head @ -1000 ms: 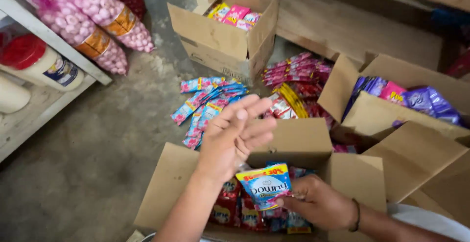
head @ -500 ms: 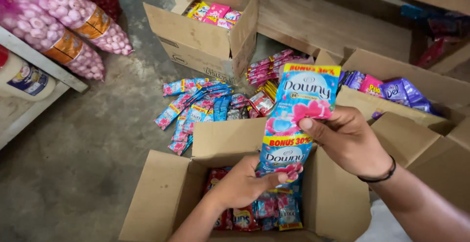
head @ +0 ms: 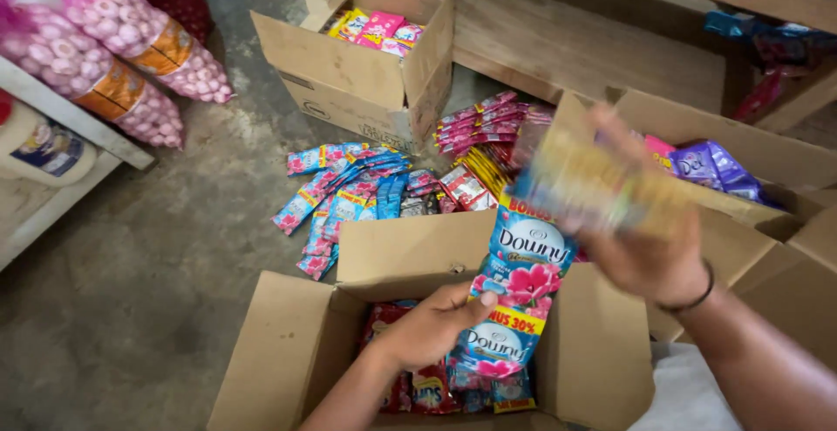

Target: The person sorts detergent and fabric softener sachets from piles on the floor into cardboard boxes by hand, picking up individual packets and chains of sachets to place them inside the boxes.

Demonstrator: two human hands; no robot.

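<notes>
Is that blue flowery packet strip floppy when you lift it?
Probably floppy: the blue sachet strip hangs bending between the left hand and the blurred right hand. Likely light, since fingertips alone hold it. Its glossy film may be slippery.

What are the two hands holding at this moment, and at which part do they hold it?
The left hand grips a strip of blue sachets at its left edge, near the middle. The right hand is blurred; it seems to hold the strip's top end.
</notes>
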